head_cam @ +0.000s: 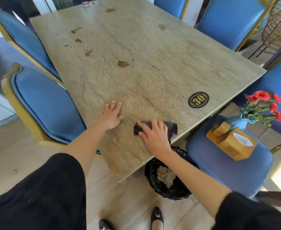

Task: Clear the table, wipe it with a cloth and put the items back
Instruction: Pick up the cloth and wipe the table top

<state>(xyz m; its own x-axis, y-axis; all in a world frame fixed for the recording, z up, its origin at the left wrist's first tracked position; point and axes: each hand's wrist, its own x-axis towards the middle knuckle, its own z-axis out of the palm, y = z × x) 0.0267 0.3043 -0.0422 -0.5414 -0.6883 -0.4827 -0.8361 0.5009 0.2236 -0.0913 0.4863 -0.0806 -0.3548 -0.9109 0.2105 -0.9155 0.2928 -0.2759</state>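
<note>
The stone-patterned table (136, 47) carries several brown spill stains (122, 63) toward its far left half. My right hand (154, 132) presses a dark cloth (171, 126) flat on the near corner of the table, fingers spread over it. Beside it, my left hand (111, 116) rests palm down on the tabletop with straight fingers. A wooden tissue box (232, 143) and a blue vase of red flowers (259, 110) stand on the seat of the blue chair (219, 168) at the right. A small pink-lidded item (86, 4) sits at the table's far edge.
A black "30" sticker (198, 99) marks the table's near right edge. Under the near corner stands a bin with a black liner (166, 180) holding crumpled paper. Blue chairs with gold frames (42, 103) surround the table. My feet (156, 218) are on the tiled floor.
</note>
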